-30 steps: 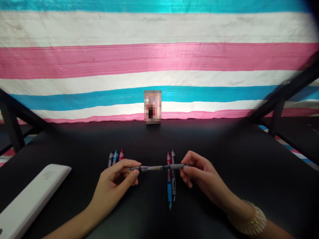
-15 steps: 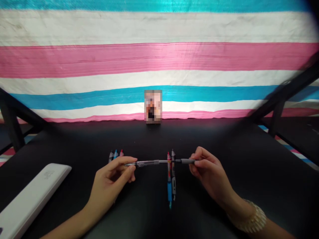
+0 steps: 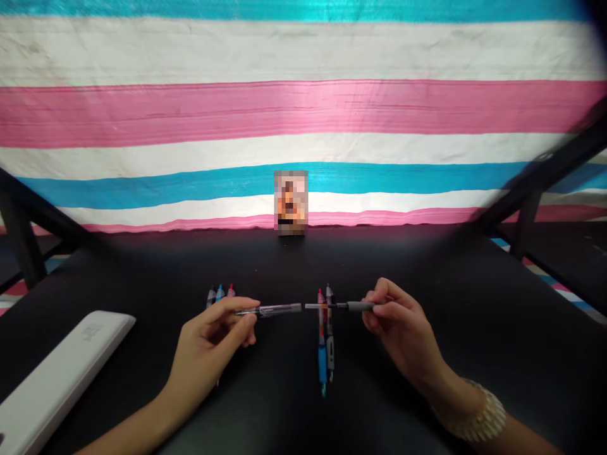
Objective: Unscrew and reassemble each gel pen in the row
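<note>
Above a black table (image 3: 427, 265), my left hand (image 3: 208, 344) pinches a clear pen barrel (image 3: 275, 309) that points right. My right hand (image 3: 401, 325) pinches the grey grip section (image 3: 358, 306), from which a thin refill sticks out to the left. A small gap separates the two pen parts. Under the refill, several pens (image 3: 325, 341) lie side by side on the table, pointing toward me. Just behind my left hand, three more pens (image 3: 219, 295) lie in a row, partly hidden by it.
A long white case (image 3: 57, 376) lies at the left front of the table. At the table's back edge stands a small blurred card (image 3: 291, 202) against a pink, white and blue striped cloth (image 3: 303, 107). Black frame legs (image 3: 535, 183) rise at both sides.
My hands have pulled apart: a second ago the pen was one piece. The right hand moved right with the grip and refill, and the barrel stayed in the left.
</note>
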A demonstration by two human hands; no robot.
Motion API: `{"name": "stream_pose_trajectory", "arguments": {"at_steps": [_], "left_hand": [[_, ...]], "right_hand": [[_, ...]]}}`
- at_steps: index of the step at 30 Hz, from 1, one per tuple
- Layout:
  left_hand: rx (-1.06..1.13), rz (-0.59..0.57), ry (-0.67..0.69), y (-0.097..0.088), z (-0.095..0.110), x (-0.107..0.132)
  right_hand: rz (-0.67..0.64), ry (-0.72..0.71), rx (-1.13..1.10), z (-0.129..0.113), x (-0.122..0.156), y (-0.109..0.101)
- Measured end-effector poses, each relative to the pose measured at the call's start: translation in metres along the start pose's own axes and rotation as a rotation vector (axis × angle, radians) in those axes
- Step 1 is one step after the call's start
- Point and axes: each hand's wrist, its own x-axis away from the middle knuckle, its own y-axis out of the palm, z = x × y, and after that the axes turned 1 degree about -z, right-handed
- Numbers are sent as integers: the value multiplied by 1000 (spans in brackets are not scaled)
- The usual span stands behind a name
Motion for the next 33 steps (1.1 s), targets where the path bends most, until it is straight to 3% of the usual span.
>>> {"name": "stream_pose_trajectory", "arguments": {"at_steps": [16,23,28,33], "left_hand": [[28,2,-18,1,1,0],[17,-26,-25,2,-2,1],[29,-96,-23,2,-7,5],[49,-118,0,3,-10,3]], "right_hand": [[5,-39,2,-1,1,2],[-75,-73,70,2,3,0],[-241,-184,401,3,13,6],[-310,-537,827,9,17,6]]}}
